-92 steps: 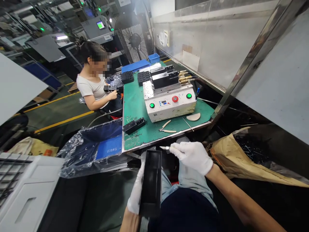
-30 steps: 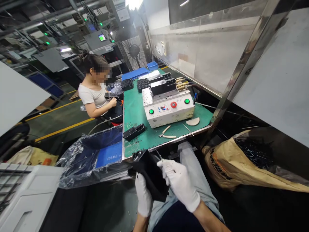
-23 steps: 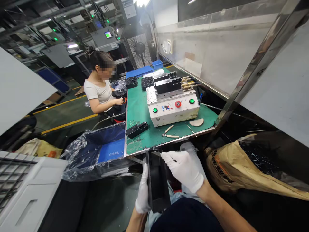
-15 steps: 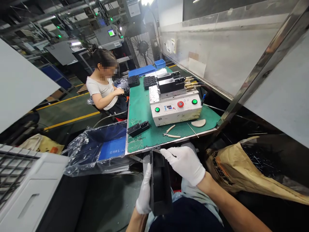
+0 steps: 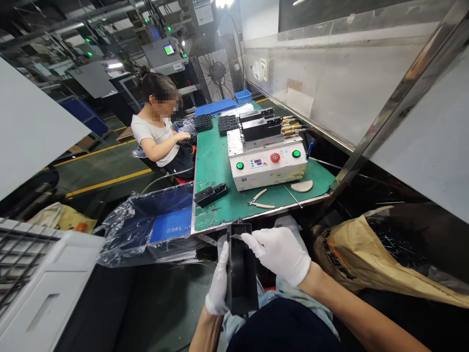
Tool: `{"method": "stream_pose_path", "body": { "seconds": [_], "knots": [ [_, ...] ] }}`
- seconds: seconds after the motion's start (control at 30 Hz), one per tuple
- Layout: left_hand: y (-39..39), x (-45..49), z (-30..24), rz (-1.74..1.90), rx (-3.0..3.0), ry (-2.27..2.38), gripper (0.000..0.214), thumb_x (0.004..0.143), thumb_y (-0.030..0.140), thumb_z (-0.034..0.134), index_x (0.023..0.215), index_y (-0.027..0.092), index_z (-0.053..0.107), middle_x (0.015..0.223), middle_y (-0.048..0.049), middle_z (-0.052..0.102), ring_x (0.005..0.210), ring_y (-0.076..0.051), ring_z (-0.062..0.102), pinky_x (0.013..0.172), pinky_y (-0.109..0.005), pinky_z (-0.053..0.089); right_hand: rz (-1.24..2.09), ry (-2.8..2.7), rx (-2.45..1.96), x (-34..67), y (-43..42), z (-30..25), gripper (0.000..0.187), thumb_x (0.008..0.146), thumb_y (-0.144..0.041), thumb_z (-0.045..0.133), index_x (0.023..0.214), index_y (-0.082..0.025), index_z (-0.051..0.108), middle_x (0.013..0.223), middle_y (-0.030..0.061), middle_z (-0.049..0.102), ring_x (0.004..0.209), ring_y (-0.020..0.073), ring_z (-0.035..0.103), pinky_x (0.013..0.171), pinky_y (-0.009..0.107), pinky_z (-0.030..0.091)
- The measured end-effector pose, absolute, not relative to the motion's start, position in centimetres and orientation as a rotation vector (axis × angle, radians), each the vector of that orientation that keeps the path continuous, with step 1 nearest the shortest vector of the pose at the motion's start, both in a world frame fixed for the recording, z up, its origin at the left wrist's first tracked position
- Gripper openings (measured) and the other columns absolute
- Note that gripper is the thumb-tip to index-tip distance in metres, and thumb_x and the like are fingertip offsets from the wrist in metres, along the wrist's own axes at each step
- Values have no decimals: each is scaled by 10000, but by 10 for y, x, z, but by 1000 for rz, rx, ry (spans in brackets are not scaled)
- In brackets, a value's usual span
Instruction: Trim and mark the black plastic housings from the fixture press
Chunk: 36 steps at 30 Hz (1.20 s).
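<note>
In the head view I hold a long black plastic housing (image 5: 240, 274), with its hollow side facing up, over my lap near the table's front edge. My left hand (image 5: 219, 283), in a white glove, grips its left side. At the upper end of the housing my right hand (image 5: 280, 252), gloved too, is closed in a pinch. A small thin blade (image 5: 235, 236) sticks out from its fingertips into the housing; most of it is hidden. Another black housing (image 5: 211, 194) lies on the green table (image 5: 210, 164), with cutting pliers (image 5: 261, 199) to its right.
A white machine (image 5: 269, 164) with green and red buttons bears a black housing (image 5: 262, 128). Behind it are several stacked housings (image 5: 227, 124). A co-worker (image 5: 157, 127) sits at the left. A plastic-lined blue bin (image 5: 170, 225) and a brown sack (image 5: 348, 249) flank me.
The housing has tilted so that its upper end shows more. My right hand has shifted slightly down, and the thin blade at its fingertips now shows inside the housing.
</note>
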<state>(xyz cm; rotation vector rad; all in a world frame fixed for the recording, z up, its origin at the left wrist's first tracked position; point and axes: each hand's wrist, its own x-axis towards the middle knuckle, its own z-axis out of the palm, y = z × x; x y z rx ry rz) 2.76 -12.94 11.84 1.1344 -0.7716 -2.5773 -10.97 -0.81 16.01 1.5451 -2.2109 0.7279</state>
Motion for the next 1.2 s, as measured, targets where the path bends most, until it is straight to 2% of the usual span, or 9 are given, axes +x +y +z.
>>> {"method": "stream_pose_path", "body": {
  "seconds": [0.17,0.27,0.37,0.53,0.7,0.83,0.93,1.03,1.2],
  "knots": [
    [-134,18,135,-2483,1229,-759,458,944,466,642,1348,254,680,1393,-21,729,1372,-240,616,1228,-356,455,701,-2199,1624,-94,-5,161,360,1081,-254,501,791,-202,708,590,-22,642,507,119,529,556,356,115],
    [-139,16,135,-2601,1218,-717,578,927,564,623,1373,197,664,1312,-68,771,1246,-265,703,1185,-394,506,679,-2208,1684,-85,-3,160,298,1069,-240,518,859,-226,728,611,-23,661,510,131,545,553,358,89],
    [-142,14,133,-2598,1221,-746,623,915,578,632,1400,187,641,1258,-91,790,1167,-280,741,1126,-431,557,638,-2219,1749,-76,0,156,278,1058,-233,523,881,-241,738,625,-16,676,510,146,561,553,364,70],
    [-145,10,133,-2398,1229,-858,500,921,529,649,1334,249,686,1303,-43,774,1144,-247,748,1030,-366,610,644,-2285,1755,-68,3,152,347,1053,-327,565,766,-218,726,584,8,672,504,152,580,561,369,74],
    [-154,0,122,-2556,1179,-792,587,846,656,675,1155,161,746,1038,-96,826,932,-254,787,898,-378,656,688,-2358,1969,-69,8,154,442,1019,-420,617,650,-192,698,591,25,705,496,141,584,549,351,116],
    [-163,-13,110,-2451,1169,-736,516,861,652,658,1074,192,751,887,-28,809,781,-166,761,842,-299,650,1079,-2635,1692,-73,19,140,583,1089,-454,472,596,-194,646,567,5,679,499,115,579,530,305,239],
    [-164,-20,104,-2336,1164,-745,527,866,694,621,1178,283,727,1009,22,817,865,-132,760,839,-240,630,1221,-2788,1347,-75,26,124,558,1117,-407,396,681,-200,677,625,14,702,544,129,621,550,295,307],
    [-158,-25,101,-2186,1187,-854,606,846,751,591,1234,302,713,1093,6,817,1004,-177,760,883,-272,629,1247,-2848,1219,-69,26,113,485,1104,-362,410,763,-199,714,691,39,731,587,152,659,565,299,339],
    [-146,-36,90,-1891,1231,-1180,712,866,817,448,1247,267,690,1180,-41,795,1095,-232,741,948,-354,618,1645,-2944,1018,-44,15,113,527,1072,-430,452,651,-210,679,608,41,679,557,171,618,547,303,378]
  ]
}}
